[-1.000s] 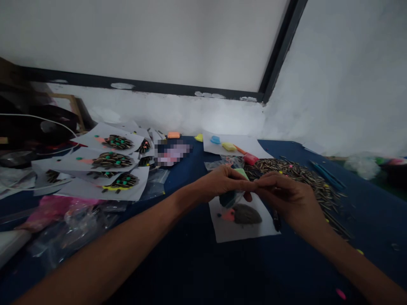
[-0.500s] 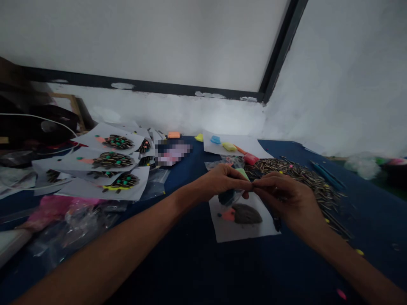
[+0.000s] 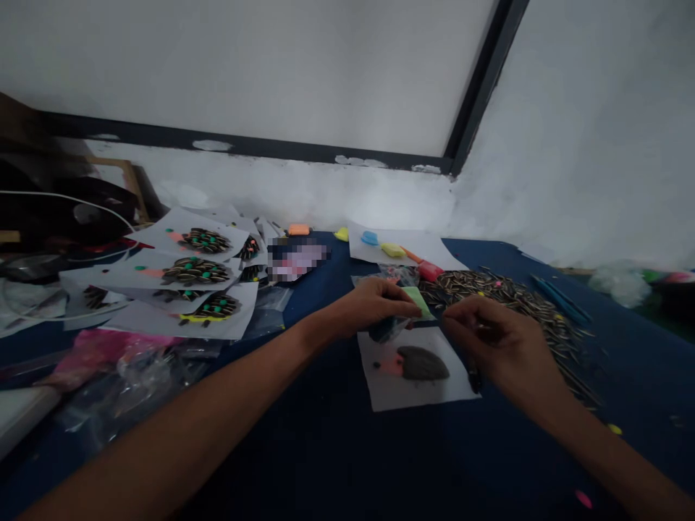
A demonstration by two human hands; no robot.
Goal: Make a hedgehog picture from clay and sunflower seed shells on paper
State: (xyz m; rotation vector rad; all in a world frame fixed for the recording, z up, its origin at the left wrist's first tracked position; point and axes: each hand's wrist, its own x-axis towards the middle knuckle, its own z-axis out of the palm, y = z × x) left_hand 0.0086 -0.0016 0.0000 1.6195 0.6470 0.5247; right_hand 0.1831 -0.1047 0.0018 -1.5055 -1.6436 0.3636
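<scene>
My left hand (image 3: 374,304) is closed round a clear plastic packet with a dark lump (image 3: 389,330) in it, which hangs below the fingers. A light green piece (image 3: 417,298) lies just behind its fingertips. My right hand (image 3: 494,336) is pinched, thumb against forefinger, a short way to the right; anything between the tips is too small to make out. Below both hands lies a white paper sheet (image 3: 391,396) bearing a hedgehog figure (image 3: 423,363) with a dark grey clay body and a pink face. A dark pen-like object (image 3: 474,378) lies at the sheet's right edge.
Striped sunflower seeds (image 3: 521,300) are heaped behind and right of my right hand. A red-orange tube (image 3: 428,270) and a paper with coloured clay lumps (image 3: 391,250) lie at the back. Seed-covered hedgehog sheets (image 3: 200,271) and crumpled plastic bags (image 3: 135,383) fill the left.
My fingertips, which met above the paper sheet, are now apart. The left hand has drawn slightly left with the packet, and the right hand has moved slightly right, still pinched.
</scene>
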